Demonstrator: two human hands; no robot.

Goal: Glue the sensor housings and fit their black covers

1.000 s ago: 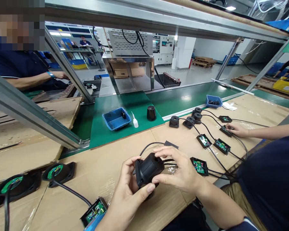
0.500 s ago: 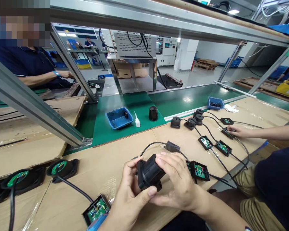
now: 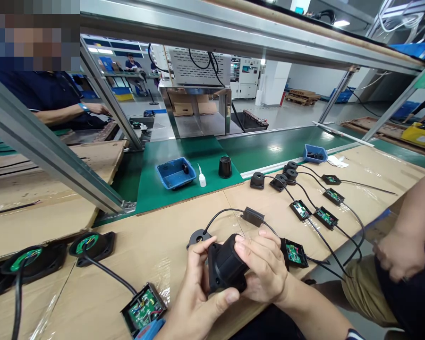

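Both of my hands grip a black plastic housing (image 3: pixel 225 269) just above the cardboard-covered bench. My left hand (image 3: pixel 198 297) cups it from below and the left, thumb pressed along its lower edge. My right hand (image 3: pixel 264 269) wraps over its right side with fingers curled on top. A black cable runs from behind the housing past a small round black part (image 3: pixel 197 236) to a ribbed black cover (image 3: pixel 253 216). An open black box with a green circuit board (image 3: pixel 293 252) lies just right of my right hand.
Round speaker units (image 3: pixel 92 244) and a board box (image 3: pixel 143 309) lie at the left. More wired units with boards (image 3: pixel 326 217) sit in rows at the right, near a co-worker's fist (image 3: pixel 398 255). On the green mat stand a blue tray (image 3: pixel 175 172), a glue bottle (image 3: pixel 201 178) and a black cap (image 3: pixel 225 167).
My hands drew the housing a little lower and nearer, uncovering the small round part. The co-worker's hand left the boards and pulled back to the lap.
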